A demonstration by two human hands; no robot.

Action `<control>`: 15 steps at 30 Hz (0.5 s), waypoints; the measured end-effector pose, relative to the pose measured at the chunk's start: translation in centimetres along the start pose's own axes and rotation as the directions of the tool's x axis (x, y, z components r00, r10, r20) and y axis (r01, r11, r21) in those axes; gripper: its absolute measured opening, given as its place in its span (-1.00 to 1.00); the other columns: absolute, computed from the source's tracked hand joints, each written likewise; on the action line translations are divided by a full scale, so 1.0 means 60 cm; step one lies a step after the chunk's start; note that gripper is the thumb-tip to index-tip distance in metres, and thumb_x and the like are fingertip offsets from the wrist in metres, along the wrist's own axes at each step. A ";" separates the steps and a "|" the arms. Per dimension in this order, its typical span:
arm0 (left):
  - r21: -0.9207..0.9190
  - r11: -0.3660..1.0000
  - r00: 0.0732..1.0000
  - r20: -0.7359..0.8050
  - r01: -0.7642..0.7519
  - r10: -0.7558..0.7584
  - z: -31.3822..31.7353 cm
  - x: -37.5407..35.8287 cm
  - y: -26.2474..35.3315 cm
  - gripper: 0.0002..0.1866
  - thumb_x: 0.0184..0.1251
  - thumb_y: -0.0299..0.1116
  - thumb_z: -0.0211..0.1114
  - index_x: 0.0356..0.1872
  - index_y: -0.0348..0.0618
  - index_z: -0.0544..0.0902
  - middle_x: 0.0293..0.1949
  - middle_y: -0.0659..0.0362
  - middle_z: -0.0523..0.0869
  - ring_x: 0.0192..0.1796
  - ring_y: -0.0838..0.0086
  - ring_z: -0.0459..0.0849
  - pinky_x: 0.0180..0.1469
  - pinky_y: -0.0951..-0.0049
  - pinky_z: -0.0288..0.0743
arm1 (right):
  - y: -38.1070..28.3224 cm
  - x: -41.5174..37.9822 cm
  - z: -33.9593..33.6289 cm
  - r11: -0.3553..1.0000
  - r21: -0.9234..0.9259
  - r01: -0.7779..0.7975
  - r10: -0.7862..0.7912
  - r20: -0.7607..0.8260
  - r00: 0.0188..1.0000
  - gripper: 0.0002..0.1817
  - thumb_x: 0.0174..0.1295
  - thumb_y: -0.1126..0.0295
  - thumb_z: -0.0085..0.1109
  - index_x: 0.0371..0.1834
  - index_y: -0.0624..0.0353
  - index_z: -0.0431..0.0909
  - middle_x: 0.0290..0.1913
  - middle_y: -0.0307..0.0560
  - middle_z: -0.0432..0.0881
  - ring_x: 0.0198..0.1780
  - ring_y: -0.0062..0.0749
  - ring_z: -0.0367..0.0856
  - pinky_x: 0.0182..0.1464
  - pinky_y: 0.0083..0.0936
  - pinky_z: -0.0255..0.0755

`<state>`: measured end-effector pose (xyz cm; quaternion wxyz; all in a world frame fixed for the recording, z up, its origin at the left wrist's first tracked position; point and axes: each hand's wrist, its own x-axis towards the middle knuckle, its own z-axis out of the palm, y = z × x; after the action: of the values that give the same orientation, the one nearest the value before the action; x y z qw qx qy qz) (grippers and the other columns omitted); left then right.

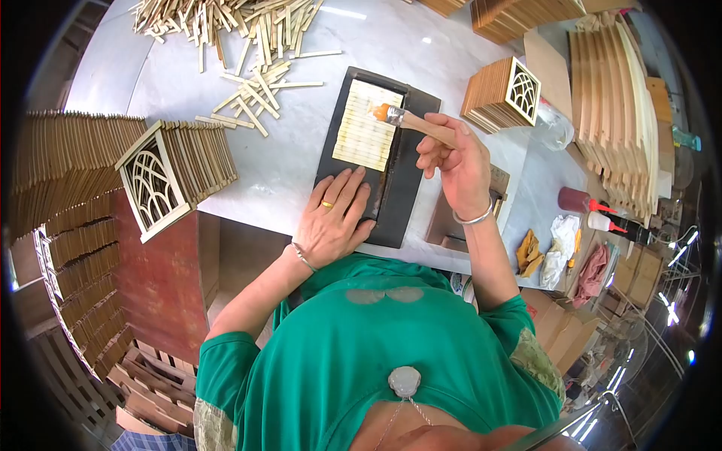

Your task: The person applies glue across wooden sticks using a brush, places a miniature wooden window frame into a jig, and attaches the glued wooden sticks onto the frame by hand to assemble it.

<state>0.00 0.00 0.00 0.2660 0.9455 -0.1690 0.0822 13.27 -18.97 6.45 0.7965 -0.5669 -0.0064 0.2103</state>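
Observation:
A flat brush [427, 126] with a wooden handle is gripped in my right hand [457, 159], its orange-smeared bristles over the upper right of a row of pale wooden strips [364, 135]. The strips lie side by side on a black board [391, 207] with a raised edge. My left hand [337, 214] rests flat on the lower left of this board, fingers stretched out, fingertips close below the strips.
Loose wooden sticks [263, 30] are heaped at the back left. Stacks of house-shaped wooden frames stand at left [154, 180] and right [492, 94]. Red-tipped bottles [575, 201], a white cloth [562, 240] and a brown scrap [529, 254] lie at the right.

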 end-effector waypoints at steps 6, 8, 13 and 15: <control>0.024 1.000 1.000 0.011 0.005 -0.005 -0.008 0.000 -0.007 -0.42 0.14 -0.15 0.35 0.15 -0.27 0.52 0.33 -0.06 0.44 0.34 0.12 0.41 0.36 0.09 0.24 | 0.032 0.014 0.002 0.990 -0.139 0.019 -0.019 0.001 1.000 -0.71 0.41 0.31 0.10 -0.08 0.36 0.60 -0.42 -0.06 0.68 -0.52 -0.52 0.64 -0.54 -0.68 0.45; 0.020 1.000 1.000 0.012 0.006 -0.006 -0.007 0.000 -0.006 -0.42 0.14 -0.15 0.35 0.14 -0.27 0.52 0.33 -0.07 0.44 0.34 0.12 0.41 0.36 0.09 0.24 | 0.041 0.014 0.021 0.982 -0.185 -0.046 0.043 -0.023 0.999 -0.77 0.38 0.37 0.15 -0.13 0.36 0.62 -0.42 -0.10 0.68 -0.53 -0.57 0.62 -0.55 -0.71 0.44; 0.011 1.000 1.000 0.010 0.005 -0.005 -0.004 0.000 -0.003 -0.42 0.14 -0.15 0.35 0.15 -0.28 0.51 0.33 -0.07 0.44 0.34 0.11 0.41 0.36 0.08 0.24 | 0.064 0.012 0.037 0.961 -0.277 -0.008 0.008 -0.002 1.000 -0.81 0.37 0.37 0.17 -0.13 0.28 0.64 -0.42 -0.15 0.68 -0.49 -0.65 0.63 -0.52 -0.73 0.46; 0.009 1.000 1.000 0.012 0.005 -0.006 -0.003 0.001 -0.002 -0.42 0.14 -0.16 0.35 0.15 -0.29 0.51 0.34 -0.07 0.44 0.34 0.11 0.41 0.36 0.08 0.24 | 0.061 0.002 0.027 0.891 -0.451 -0.049 0.025 -0.058 0.998 -0.81 0.37 0.37 0.17 -0.14 0.27 0.65 -0.43 -0.17 0.68 -0.49 -0.66 0.63 -0.51 -0.73 0.47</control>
<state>0.12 0.18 0.09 0.2612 0.9475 -0.1675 0.0766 11.78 -16.48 3.71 0.6385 -0.7418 -0.0239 0.2037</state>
